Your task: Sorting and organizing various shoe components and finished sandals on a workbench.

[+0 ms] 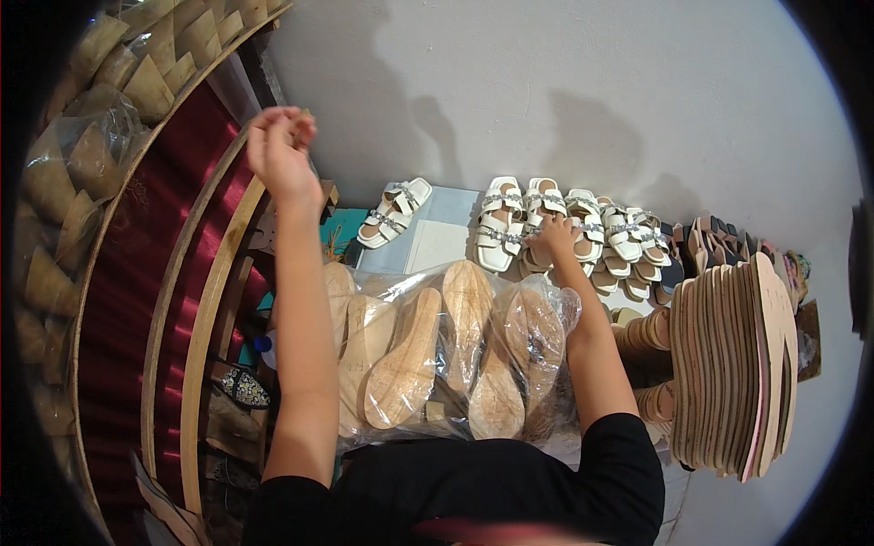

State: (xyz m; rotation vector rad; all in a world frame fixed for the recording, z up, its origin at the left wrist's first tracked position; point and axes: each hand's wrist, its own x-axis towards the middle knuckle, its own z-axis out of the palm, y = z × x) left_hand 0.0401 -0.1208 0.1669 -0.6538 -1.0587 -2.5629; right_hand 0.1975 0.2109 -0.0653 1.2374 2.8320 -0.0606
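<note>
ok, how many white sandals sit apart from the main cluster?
1: the white embellished sandal, alone to the left of the white sandal cluster where the right hand is. Sandals in that cluster overlap, so some there may be hidden.

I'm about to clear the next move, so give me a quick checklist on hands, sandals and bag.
1. Right hand at the row of white sandals: ok.
2. Right hand's grip on a sandal: cannot tell.
3. Left hand clear of the sandals: ok, raised to their left.
4. Left hand empty: cannot tell, fingers curled.
5. Single white sandal in the row: not ok, it lies apart.
6. Clear plastic bag untouched by right forearm: cannot tell.
</note>
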